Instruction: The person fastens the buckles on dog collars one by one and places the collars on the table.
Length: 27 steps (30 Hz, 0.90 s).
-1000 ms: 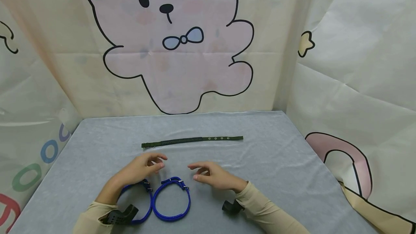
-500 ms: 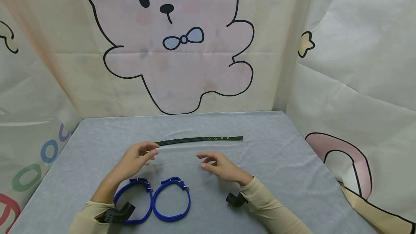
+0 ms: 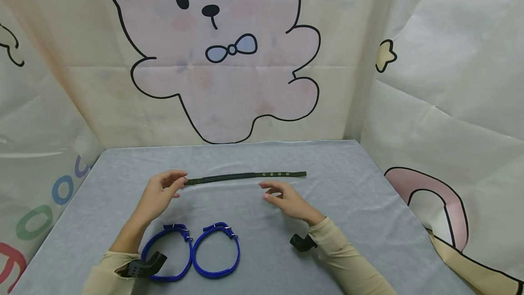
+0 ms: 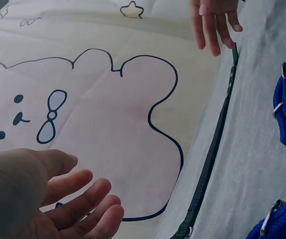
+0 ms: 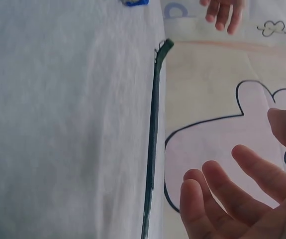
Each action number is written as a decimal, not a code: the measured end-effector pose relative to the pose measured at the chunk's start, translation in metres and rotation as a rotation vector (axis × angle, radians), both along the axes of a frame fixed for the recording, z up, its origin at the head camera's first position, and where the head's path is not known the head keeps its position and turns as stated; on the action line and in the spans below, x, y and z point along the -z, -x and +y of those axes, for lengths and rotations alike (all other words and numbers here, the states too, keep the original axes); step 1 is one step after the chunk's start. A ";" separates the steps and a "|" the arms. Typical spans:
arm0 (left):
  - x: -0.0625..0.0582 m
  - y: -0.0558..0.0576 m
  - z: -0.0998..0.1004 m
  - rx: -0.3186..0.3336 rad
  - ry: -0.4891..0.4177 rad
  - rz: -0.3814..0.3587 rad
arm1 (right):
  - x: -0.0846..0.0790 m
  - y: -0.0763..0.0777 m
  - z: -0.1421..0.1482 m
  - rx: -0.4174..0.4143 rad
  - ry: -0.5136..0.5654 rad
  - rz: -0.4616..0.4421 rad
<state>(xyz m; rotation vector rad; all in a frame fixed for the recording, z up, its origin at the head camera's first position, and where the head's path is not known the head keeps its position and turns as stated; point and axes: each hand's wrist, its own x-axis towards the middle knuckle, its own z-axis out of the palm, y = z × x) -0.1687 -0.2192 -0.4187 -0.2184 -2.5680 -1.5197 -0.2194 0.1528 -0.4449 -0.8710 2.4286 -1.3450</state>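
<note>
A dark green collar (image 3: 229, 177) with metal eyelets lies stretched out flat across the table. My left hand (image 3: 157, 195) hovers at its left end and hides the tip from the head view. In the left wrist view, the fingers of the left hand (image 4: 78, 204) are loosely bent with nothing between them, apart from the collar. My right hand (image 3: 288, 200) is held in the air just in front of the eyelet end, fingers relaxed, holding nothing. Two blue collars, a left loop (image 3: 190, 261) and a right loop (image 3: 217, 275), lie buckled into rings side by side.
A grey cloth covers the table (image 3: 348, 204). Behind it hangs a pale curtain (image 3: 229, 90) with a cartoon bear, and printed sheets stand at both sides. Black wrist cameras (image 3: 145, 265) sit under the sleeves, the left one above the left blue ring.
Both hands have moved forward and apart, the left toward the green collar's left end, the right toward its eyelet end. The left blue ring is now more uncovered. The collars have stayed put.
</note>
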 end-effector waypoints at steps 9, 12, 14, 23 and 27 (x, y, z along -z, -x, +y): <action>0.002 0.002 -0.010 -0.085 -0.094 -0.078 | 0.001 0.012 0.015 0.101 0.013 -0.003; 0.004 0.002 -0.014 -0.111 -0.110 -0.099 | 0.002 0.016 0.021 0.125 0.024 0.004; 0.006 0.004 -0.016 -0.117 -0.121 -0.119 | 0.004 0.019 0.026 0.140 0.030 0.013; 0.017 0.010 -0.024 -0.077 -0.182 -0.231 | 0.013 0.034 0.044 0.238 0.042 -0.003; 0.023 0.013 -0.025 -0.040 -0.181 -0.281 | 0.017 0.040 0.051 0.303 0.052 -0.030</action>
